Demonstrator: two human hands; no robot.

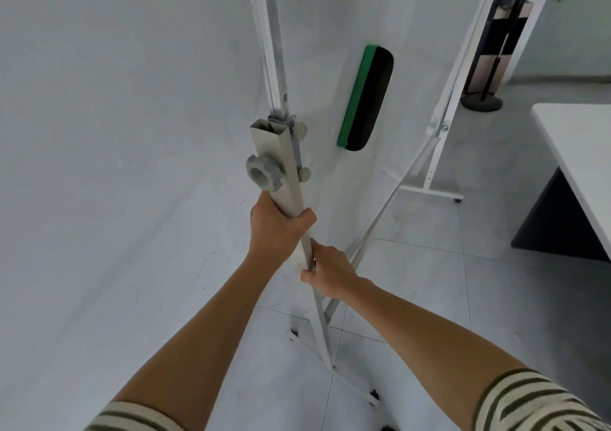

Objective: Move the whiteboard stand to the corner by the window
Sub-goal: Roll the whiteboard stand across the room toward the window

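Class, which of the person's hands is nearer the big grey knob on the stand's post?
Left. The left hand grips the post just below the knob; the right hand grips lower down.

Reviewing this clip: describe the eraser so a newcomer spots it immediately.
Start at the big whiteboard filling the left of the view. Right of the stand's metal post, above both hands, a long eraser clings to the board. It alone is coloured: green back, black felt.
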